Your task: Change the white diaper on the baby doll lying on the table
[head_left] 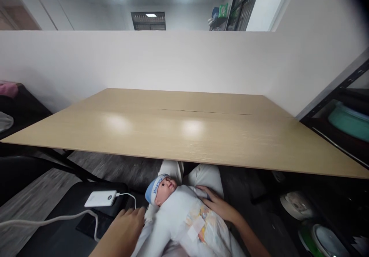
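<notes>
A baby doll [184, 214] in white clothes and a blue cap lies on my lap, below the table's front edge, head toward the table. My left hand [127, 226] rests at the doll's left side, fingers stretched forward and together, touching its sleeve. My right hand [216, 203] lies flat on the doll's right side with fingers spread. A patterned patch with a white tab [198, 222] shows on the doll's belly.
A wide light wooden table [184, 130] fills the middle, backed by a white partition. A white power bank [100, 198] with a cable lies on a black chair seat at left. Dark shelving with bowls [348, 122] stands at right.
</notes>
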The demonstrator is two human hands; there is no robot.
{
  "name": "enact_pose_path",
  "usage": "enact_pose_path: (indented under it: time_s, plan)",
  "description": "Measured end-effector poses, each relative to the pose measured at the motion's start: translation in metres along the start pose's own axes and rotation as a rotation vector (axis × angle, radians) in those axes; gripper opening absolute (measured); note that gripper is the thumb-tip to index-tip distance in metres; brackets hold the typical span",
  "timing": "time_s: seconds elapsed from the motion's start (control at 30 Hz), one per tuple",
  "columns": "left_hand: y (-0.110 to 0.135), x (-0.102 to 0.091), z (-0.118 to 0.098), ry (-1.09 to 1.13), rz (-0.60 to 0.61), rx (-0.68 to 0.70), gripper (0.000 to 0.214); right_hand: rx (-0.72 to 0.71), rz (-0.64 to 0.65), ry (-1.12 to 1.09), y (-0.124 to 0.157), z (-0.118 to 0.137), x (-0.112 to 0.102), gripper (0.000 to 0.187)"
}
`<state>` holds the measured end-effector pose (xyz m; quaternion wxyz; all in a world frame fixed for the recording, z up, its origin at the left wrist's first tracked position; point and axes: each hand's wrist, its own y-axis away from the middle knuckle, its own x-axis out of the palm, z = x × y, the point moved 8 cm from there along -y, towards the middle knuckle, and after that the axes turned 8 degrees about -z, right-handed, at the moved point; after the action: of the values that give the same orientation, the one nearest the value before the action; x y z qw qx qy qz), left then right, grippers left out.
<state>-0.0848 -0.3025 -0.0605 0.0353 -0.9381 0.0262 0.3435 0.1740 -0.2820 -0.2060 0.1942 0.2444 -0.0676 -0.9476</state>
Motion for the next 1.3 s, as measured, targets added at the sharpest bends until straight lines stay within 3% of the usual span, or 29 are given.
enact_pose_path:
  time_s: [0.1, 0.23, 0.3, 0.37, 0.5, 0.7, 0.9, 1.07, 1.3]
  plan:
    - [0.011, 0.015, -0.032, -0.037, 0.145, 0.136, 0.022, -0.067, -0.101, -0.051, 0.02, 0.004, -0.014, 0.046]
    - [0.019, 0.084, -0.074, -0.131, 0.475, 0.529, 0.029, -0.078, -0.112, -0.101, 0.041, 0.011, -0.019, 0.039]
    - [0.017, 0.109, -0.079, -0.145, 0.516, 0.638, 0.036, -0.109, -0.129, -0.109, 0.047, 0.02, -0.022, 0.034]
    - [0.014, 0.12, -0.075, -0.124, 0.507, 0.661, 0.036, -0.151, -0.187, -0.092, 0.049, 0.031, -0.027, 0.032]
    - [0.02, 0.113, -0.065, 0.027, 0.498, 0.598, 0.03, -0.192, -0.24, -0.041, 0.042, 0.042, -0.031, 0.034]
    - [0.025, 0.097, -0.057, 0.123, 0.44, 0.432, 0.014, -0.207, -0.308, 0.036, 0.018, 0.033, -0.04, 0.039]
    - [0.023, 0.086, -0.054, 0.177, 0.427, 0.37, 0.011, -0.226, -0.13, 0.013, 0.026, 0.048, -0.029, 0.025]
    - [0.027, 0.081, -0.048, 0.204, 0.405, 0.387, 0.012, -0.284, -0.183, 0.06, 0.032, 0.062, -0.03, 0.024]
    - [0.04, 0.061, -0.044, 0.284, 0.478, 0.357, 0.021, -0.194, -0.308, 0.104, 0.004, 0.03, -0.048, 0.037]
